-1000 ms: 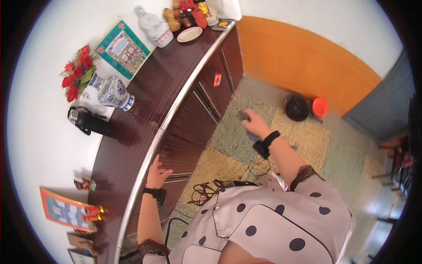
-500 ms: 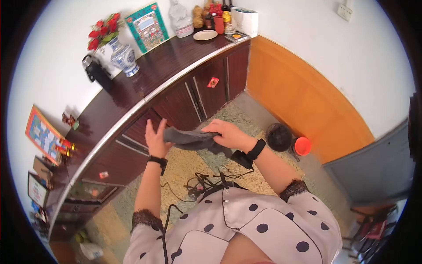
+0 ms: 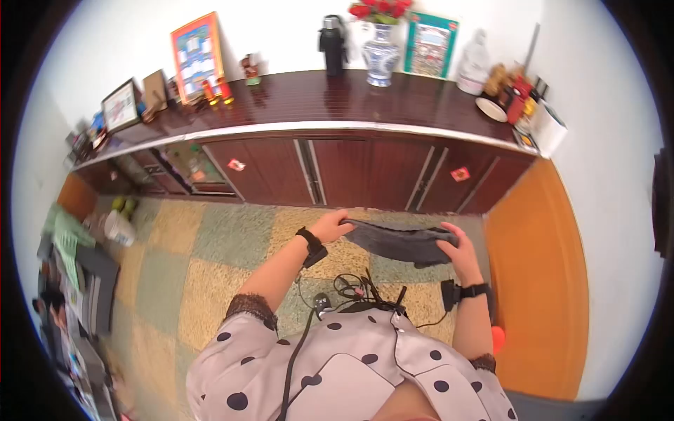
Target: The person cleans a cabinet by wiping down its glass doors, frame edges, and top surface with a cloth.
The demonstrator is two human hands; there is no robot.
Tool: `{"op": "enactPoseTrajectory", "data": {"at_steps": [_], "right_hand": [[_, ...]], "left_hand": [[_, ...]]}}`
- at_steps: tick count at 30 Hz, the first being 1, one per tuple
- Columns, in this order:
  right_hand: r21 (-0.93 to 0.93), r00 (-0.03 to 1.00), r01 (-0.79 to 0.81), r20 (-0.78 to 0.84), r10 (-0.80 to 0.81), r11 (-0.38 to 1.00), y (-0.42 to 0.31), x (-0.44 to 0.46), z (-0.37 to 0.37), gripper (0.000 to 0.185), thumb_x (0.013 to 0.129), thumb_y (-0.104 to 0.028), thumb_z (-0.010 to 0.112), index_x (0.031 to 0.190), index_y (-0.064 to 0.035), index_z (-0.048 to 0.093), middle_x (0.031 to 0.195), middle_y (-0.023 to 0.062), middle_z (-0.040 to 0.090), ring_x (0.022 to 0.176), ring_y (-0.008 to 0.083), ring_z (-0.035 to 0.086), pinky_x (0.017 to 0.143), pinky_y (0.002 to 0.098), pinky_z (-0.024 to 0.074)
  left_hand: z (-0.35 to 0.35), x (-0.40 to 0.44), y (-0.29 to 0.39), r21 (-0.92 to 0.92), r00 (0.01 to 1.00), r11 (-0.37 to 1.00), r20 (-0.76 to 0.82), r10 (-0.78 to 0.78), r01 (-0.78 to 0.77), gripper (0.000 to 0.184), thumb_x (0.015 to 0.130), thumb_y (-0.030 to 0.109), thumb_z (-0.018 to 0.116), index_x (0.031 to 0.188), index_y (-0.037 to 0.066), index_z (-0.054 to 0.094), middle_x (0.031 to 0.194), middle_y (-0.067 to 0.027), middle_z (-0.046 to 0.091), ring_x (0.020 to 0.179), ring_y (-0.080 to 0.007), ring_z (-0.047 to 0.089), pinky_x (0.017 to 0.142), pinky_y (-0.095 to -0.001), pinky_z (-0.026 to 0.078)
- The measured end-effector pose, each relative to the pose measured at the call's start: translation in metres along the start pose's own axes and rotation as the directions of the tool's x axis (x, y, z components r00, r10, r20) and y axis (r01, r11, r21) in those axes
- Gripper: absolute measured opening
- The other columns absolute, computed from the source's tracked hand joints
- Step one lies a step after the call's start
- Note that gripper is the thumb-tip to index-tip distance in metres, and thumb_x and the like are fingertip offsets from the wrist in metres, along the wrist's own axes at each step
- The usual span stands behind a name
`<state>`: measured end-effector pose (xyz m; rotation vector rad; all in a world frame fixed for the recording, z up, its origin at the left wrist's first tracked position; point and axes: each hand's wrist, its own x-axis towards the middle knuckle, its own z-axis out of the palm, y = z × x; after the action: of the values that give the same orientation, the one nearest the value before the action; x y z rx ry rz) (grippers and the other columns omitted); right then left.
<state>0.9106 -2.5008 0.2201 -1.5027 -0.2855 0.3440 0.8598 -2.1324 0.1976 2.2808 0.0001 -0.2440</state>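
A dark grey cloth (image 3: 400,243) is stretched between my two hands, above the floor and in front of the cabinet. My left hand (image 3: 330,228) pinches its left end between thumb and fingers. At the other end, my right hand (image 3: 458,251) grips the cloth, with the thumb side on its edge. The cloth sags a little along its lower side. Both wrists wear black straps with small black devices.
A long dark wooden cabinet (image 3: 344,105) carries a black thermos (image 3: 333,45), a blue-and-white vase (image 3: 381,57), picture frames, a glass bottle (image 3: 474,63) and a plate (image 3: 491,109). Black cables (image 3: 354,286) hang near my waist. A red bucket (image 3: 498,339) stands at the right.
The view has turned left to face the cabinet. My left hand, open half a second ago, has taken hold of the cloth's end, and the cloth is now spread wider between both hands.
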Motion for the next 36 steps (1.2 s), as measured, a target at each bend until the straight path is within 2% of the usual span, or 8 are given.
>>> {"op": "enactPoseTrajectory", "data": {"at_steps": [3, 7, 10, 17, 19, 22, 30, 36], "right_hand": [[0.317, 1.000, -0.031, 0.009, 0.030, 0.948, 0.011, 0.013, -0.001, 0.042, 0.081, -0.006, 0.067, 0.121, 0.0005, 0.055, 0.109, 0.0068, 0.063, 0.092, 0.0136, 0.059, 0.076, 0.0280, 0.0489], [-0.532, 0.986, -0.142, -0.002, 0.167, 0.835, 0.053, 0.022, -0.007, 0.035, 0.083, -0.016, 0.068, 0.111, 0.0044, 0.060, 0.102, 0.0099, 0.065, 0.092, 0.0182, 0.060, 0.078, 0.0331, 0.0483], [-0.336, 0.985, 0.047, -0.142, -0.100, 0.941, 0.078, 0.047, 0.008, 0.037, 0.087, -0.023, 0.065, 0.111, 0.0053, 0.058, 0.095, 0.0088, 0.065, 0.082, 0.0177, 0.059, 0.073, 0.0331, 0.0472], [0.033, 1.000, 0.025, -0.020, -0.024, 0.999, 0.004, 0.017, 0.097, 0.030, 0.095, -0.022, 0.055, 0.115, -0.0003, 0.053, 0.100, 0.0027, 0.059, 0.086, 0.0101, 0.056, 0.077, 0.0255, 0.0466], [0.147, 0.990, 0.116, 0.065, -0.127, 0.982, 0.011, 0.013, 0.108, 0.034, 0.093, -0.019, 0.058, 0.120, -0.0010, 0.049, 0.103, 0.0023, 0.057, 0.092, 0.0101, 0.054, 0.080, 0.0264, 0.0458], [0.012, 0.971, 0.229, 0.074, -0.229, 0.973, 0.017, 0.006, 0.103, 0.038, 0.088, -0.009, 0.063, 0.122, -0.0007, 0.050, 0.109, 0.0034, 0.058, 0.096, 0.0120, 0.055, 0.085, 0.0263, 0.0447], [0.225, 0.994, 0.085, -0.091, -0.066, 0.971, 0.004, -0.003, 0.072, 0.028, 0.093, -0.020, 0.061, 0.113, -0.0011, 0.057, 0.103, 0.0042, 0.062, 0.091, 0.0132, 0.059, 0.080, 0.0269, 0.0469], [0.562, 0.997, -0.062, -0.010, 0.082, 0.825, -0.030, -0.016, 0.073, 0.032, 0.095, -0.029, 0.057, 0.109, -0.0006, 0.058, 0.105, 0.0084, 0.063, 0.094, 0.0177, 0.062, 0.080, 0.0322, 0.0504]], "left_hand": [[-0.005, -0.013, 0.000, -0.115, 0.988, 0.989, -0.134, 0.074, -0.090, 0.027, 0.088, 0.029, 0.064, 0.091, 0.003, 0.055, 0.077, -0.0101, 0.057, 0.069, -0.0220, 0.053, 0.061, -0.0361, 0.043], [0.010, -0.011, -0.019, 0.128, 0.995, 0.990, -0.077, 0.069, -0.059, 0.029, 0.086, 0.031, 0.068, 0.088, 0.004, 0.058, 0.075, -0.0093, 0.059, 0.069, -0.0233, 0.056, 0.062, -0.0378, 0.045], [0.013, -0.013, 0.002, 0.061, 0.950, 0.993, -0.289, 0.116, -0.103, 0.027, 0.087, 0.031, 0.065, 0.088, 0.004, 0.058, 0.075, -0.0090, 0.059, 0.068, -0.0224, 0.056, 0.063, -0.0373, 0.046], [0.049, 0.014, 0.074, -0.303, 0.895, 0.904, -0.417, 0.159, -0.301, 0.021, 0.089, 0.023, 0.064, 0.095, 0.003, 0.060, 0.085, -0.0046, 0.063, 0.077, -0.0119, 0.058, 0.067, -0.0283, 0.049], [0.046, -0.015, 0.126, -0.778, 0.983, 0.617, -0.178, -0.040, -0.116, 0.021, 0.091, 0.020, 0.061, 0.103, 0.002, 0.060, 0.088, -0.0030, 0.063, 0.080, -0.0098, 0.058, 0.070, -0.0268, 0.051], [0.055, -0.011, 0.117, -0.846, 0.997, 0.529, -0.058, 0.041, -0.071, 0.028, 0.092, 0.018, 0.060, 0.116, 0.003, 0.059, 0.099, -0.0043, 0.062, 0.084, -0.0102, 0.058, 0.074, -0.0267, 0.052], [0.068, -0.020, 0.062, -0.390, 0.967, 0.913, -0.255, 0.019, -0.120, 0.099, 0.068, 0.039, 0.083, 0.142, 0.002, 0.030, 0.135, -0.0206, 0.047, 0.126, -0.0290, 0.046, 0.102, -0.0404, 0.041], [0.082, -0.035, 0.078, -0.281, 0.996, 0.955, -0.042, 0.084, -0.093, 0.063, 0.076, 0.036, 0.077, 0.123, 0.002, 0.053, 0.115, -0.0171, 0.059, 0.109, -0.0241, 0.056, 0.089, -0.0337, 0.047]]}}
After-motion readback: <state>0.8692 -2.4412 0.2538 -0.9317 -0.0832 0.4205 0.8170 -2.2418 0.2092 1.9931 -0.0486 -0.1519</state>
